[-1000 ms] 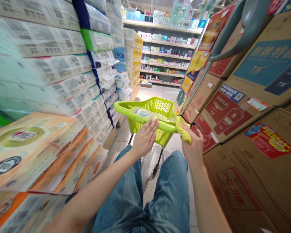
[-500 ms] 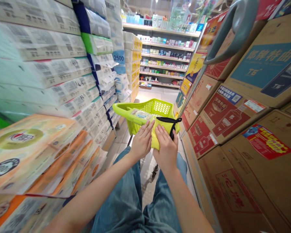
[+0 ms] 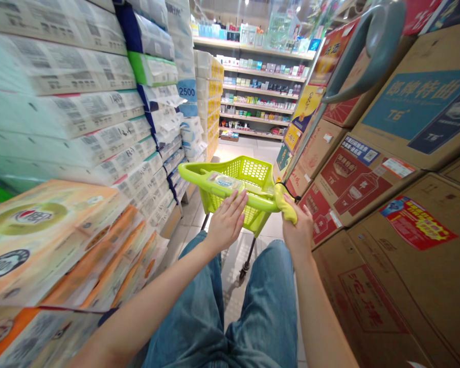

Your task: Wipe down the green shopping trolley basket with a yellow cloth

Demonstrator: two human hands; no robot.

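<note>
Cart handle [image 3: 259,201] mid-frame. Left hand [image 3: 227,222] flat, fingers together, at its near edge; right hand [image 3: 298,232] gripping yellow cloth [image 3: 285,203] at its right end. I'd brace with the left, press cloth evenly round the bend. Tight sides: tissue packs [image 3: 95,64] frame left, cartons [image 3: 410,271] frame right. Open floor [image 3: 249,145] beyond, upper centre.

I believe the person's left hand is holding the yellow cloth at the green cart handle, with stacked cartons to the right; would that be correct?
Not quite: the head view shows the right hand holding the yellow cloth at the green cart handle, with stacked cartons to the right. The left hand has its fingers at the handle, without the cloth.
</note>
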